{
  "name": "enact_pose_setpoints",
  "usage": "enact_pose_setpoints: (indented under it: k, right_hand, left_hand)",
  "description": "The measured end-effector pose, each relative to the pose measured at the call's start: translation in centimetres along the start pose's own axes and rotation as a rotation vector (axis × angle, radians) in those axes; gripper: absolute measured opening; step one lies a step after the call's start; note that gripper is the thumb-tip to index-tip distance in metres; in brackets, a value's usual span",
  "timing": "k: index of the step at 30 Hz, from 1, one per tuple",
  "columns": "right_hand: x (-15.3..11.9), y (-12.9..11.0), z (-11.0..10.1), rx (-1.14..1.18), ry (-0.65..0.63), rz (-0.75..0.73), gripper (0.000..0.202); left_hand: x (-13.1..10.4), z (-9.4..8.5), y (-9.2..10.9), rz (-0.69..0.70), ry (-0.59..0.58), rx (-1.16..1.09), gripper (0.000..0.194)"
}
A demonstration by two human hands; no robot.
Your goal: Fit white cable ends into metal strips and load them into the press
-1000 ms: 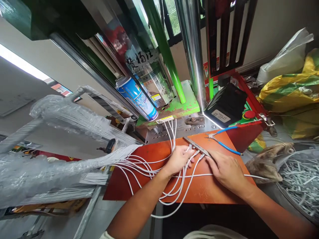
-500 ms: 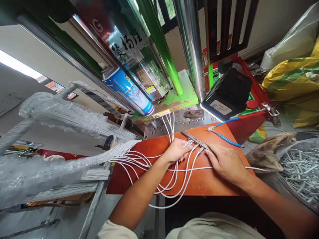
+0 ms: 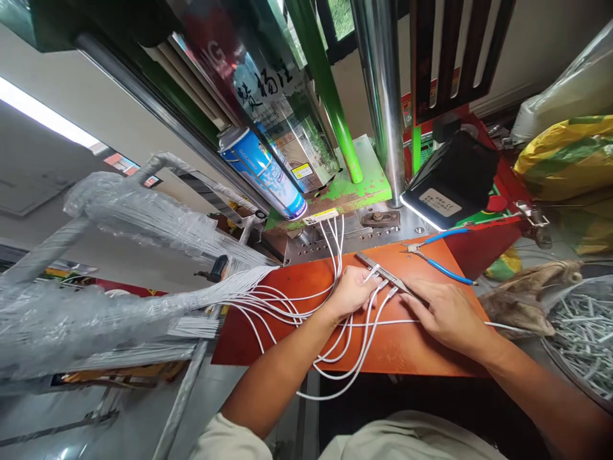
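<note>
A narrow metal bar is held at a slant over the orange work surface. White cables with small connectors at their ends sit along its lower edge. My left hand is closed around a cable end near the bar's left half. At the bar's right end, my right hand grips it between thumb and fingers. Three or so other cables run up under the green press plate beyond the bar.
Blue-handled pliers lie at the surface's right edge. A blue spray can leans by the green press. Wrapped cable bundles hang at left. A bin of white pieces stands at right, beside a brown glove-like cloth.
The whole view has shifted, so the scene sits slightly farther right. Both hands keep their hold at the bar, and my left hand is slightly closer to the bar's middle.
</note>
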State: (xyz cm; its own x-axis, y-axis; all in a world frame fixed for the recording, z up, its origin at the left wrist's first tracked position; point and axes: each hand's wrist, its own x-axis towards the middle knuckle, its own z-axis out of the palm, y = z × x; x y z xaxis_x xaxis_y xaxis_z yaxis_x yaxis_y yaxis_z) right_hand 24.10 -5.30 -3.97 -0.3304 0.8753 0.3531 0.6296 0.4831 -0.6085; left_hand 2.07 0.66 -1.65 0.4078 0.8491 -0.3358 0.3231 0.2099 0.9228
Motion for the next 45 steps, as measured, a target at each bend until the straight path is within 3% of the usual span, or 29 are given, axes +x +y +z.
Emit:
enact_pose_setpoints:
  k: [6, 7, 9, 12, 17, 26, 32, 37, 41, 43, 45]
  right_hand:
    - [0.1, -0.3, 0.4, -0.077, 0.064, 0.054, 0.027]
    - [0.1, -0.3, 0.5, -0.110, 0.084, 0.072, 0.028]
    - [0.1, -0.4, 0.7, -0.148, 0.100, 0.087, 0.030]
    - [0.2, -0.5, 0.6, -0.153, 0.106, 0.089, 0.031]
    - [0.3, -0.6, 0.5, -0.125, 0.092, 0.069, 0.028]
    - [0.2, -0.6, 0.1, 0.031, -0.058, 0.005, 0.025]
    - [0.1, -0.9, 0.0, 0.016, -0.030, 0.011, 0.025]
    - [0.2, -0.8, -0.1, 0.054, -0.051, -0.043, 0.024]
    - [0.2, -0.4, 0.2, 0.034, -0.052, -0.041, 0.023]
    - [0.2, -0.5, 0.5, -0.019, -0.020, -0.011, 0.025]
    - [0.2, -0.7, 0.6, -0.069, 0.003, 0.012, 0.026]
  left_hand:
    - [-0.4, -1.3, 1.4, 0.033, -0.150, 0.018, 0.043]
    - [-0.6, -1.6, 1.6, 0.052, -0.127, 0.061, 0.044]
    - [-1.1, -2.1, 1.6, 0.074, 0.030, 0.150, 0.044]
    - [-1.8, -2.4, 0.8, -0.006, 0.181, 0.165, 0.039]
    - [-1.4, -2.4, 0.1, -0.110, 0.114, 0.076, 0.029]
    - [-0.7, -2.5, 0.7, -0.123, 0.014, -0.016, 0.038]
    - [-1.0, -1.7, 0.2, -0.118, 0.103, -0.002, 0.036]
    - [-0.3, -1.7, 0.2, -0.088, 0.151, 0.123, 0.038]
    - [-0.3, -2.1, 1.4, -0.026, 0.191, 0.264, 0.037]
    - [-1.2, -1.7, 2.3, 0.030, 0.267, 0.390, 0.031]
    - [-2.7, -0.7, 3.1, 0.171, 0.399, 0.668, 0.026]
